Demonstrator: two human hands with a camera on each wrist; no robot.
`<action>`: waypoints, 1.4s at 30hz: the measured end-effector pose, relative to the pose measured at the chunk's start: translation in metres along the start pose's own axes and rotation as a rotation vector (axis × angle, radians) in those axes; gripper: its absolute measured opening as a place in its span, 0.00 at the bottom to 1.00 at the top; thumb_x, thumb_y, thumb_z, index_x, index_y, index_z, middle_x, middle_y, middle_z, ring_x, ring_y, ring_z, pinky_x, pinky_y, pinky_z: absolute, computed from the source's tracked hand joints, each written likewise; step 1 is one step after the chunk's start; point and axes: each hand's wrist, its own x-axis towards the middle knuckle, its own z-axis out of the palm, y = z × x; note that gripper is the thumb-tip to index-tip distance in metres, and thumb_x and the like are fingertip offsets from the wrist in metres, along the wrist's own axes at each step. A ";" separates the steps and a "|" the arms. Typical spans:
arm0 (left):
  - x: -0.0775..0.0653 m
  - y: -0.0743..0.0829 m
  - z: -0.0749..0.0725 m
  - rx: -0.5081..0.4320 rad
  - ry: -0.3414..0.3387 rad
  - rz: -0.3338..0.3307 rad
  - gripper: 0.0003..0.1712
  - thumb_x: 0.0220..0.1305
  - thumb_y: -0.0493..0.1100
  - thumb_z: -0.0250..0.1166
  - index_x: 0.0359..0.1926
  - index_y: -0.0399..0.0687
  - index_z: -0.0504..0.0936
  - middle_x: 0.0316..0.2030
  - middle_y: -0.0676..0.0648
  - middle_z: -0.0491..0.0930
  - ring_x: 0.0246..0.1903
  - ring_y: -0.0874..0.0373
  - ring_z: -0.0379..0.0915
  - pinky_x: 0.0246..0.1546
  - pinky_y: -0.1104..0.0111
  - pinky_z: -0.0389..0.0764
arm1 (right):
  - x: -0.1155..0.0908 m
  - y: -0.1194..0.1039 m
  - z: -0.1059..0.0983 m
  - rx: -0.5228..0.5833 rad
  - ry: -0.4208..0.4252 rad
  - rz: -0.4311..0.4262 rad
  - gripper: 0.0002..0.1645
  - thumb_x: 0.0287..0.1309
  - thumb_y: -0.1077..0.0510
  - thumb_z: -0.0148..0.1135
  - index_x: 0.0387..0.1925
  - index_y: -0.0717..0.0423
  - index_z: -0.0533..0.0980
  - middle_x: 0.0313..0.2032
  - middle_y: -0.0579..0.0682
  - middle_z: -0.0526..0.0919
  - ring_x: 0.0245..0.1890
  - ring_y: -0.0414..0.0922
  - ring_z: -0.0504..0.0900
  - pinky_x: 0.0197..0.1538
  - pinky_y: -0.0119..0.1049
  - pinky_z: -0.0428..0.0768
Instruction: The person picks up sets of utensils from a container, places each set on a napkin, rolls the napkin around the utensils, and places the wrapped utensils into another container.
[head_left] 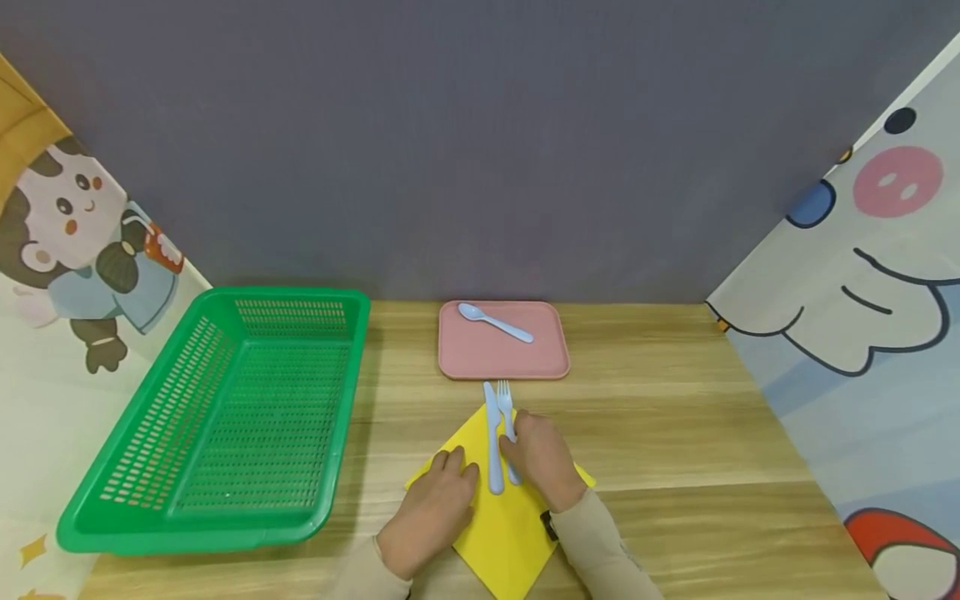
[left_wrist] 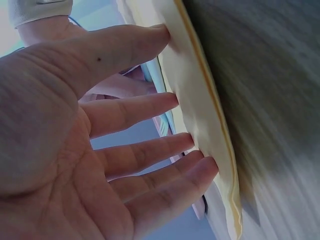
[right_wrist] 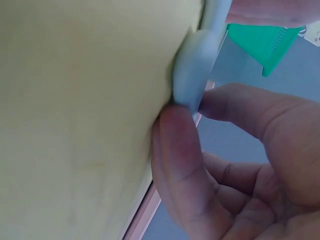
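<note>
A yellow cloth napkin [head_left: 504, 537] lies on the wooden table, turned so that one corner points at me. On it lie a pale blue knife [head_left: 494, 454] and, just to its right, a pale blue fork [head_left: 505, 398], tines pointing away. My right hand [head_left: 546, 460] pinches the fork's handle [right_wrist: 192, 67] between thumb and fingers, seen close up in the right wrist view. With fingers spread, my left hand [head_left: 437, 510] rests its fingertips [left_wrist: 164, 34] on the napkin's left side.
Beyond the napkin sits a pink tray [head_left: 498, 358] with a pale blue spoon [head_left: 498, 323] lying on it. A large green plastic basket [head_left: 344, 433] stands on the left. A grey partition [head_left: 480, 167] closes off the back, with cartoon-printed panels at both sides.
</note>
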 end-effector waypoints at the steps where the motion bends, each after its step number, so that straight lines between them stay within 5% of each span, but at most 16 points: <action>1: 0.000 0.000 0.000 -0.001 -0.001 0.000 0.27 0.55 0.45 0.77 0.52 0.38 0.80 0.56 0.34 0.72 0.53 0.42 0.71 0.44 0.59 0.83 | 0.000 0.000 0.000 0.001 -0.006 0.005 0.15 0.57 0.59 0.68 0.22 0.56 0.70 0.17 0.46 0.69 0.18 0.42 0.68 0.21 0.34 0.69; 42: 0.000 -0.002 0.000 -0.035 0.019 0.005 0.25 0.54 0.43 0.77 0.49 0.37 0.79 0.55 0.34 0.72 0.52 0.41 0.71 0.43 0.58 0.83 | 0.002 0.002 -0.006 0.006 -0.082 -0.006 0.17 0.67 0.56 0.60 0.22 0.56 0.74 0.18 0.46 0.72 0.19 0.42 0.71 0.23 0.35 0.73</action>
